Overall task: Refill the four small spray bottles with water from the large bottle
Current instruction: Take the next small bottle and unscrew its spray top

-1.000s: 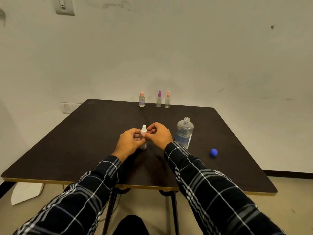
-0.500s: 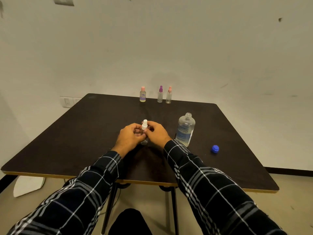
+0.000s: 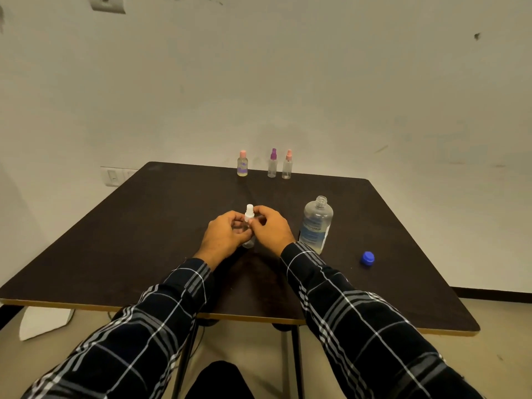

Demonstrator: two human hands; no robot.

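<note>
Twisting the sprayer top

Small white-topped spray bottle [image 3: 249, 227] was upright in the middle of the table [image 3: 138, 243], left hand [image 3: 223, 237] curled round its body, right hand [image 3: 272, 226] pinching the sprayer top [image 3: 249, 212]. Looked like the twist step, on or off I couldn't tell. Large bottle [image 3: 316, 224] sat uncapped just right, blue cap [image 3: 368, 258] further out. If the top was coming off, next needed a steady pour.

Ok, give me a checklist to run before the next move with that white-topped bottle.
1. Grip: the left hand holds the white-topped spray bottle: ok.
2. Top: the right hand pinches the white top: ok.
3. Source: the large bottle stands upright and uncapped: ok.
4. Clutter: the blue cap lies clear of both hands: ok.
5. Water level in the held bottle: cannot tell.
</note>
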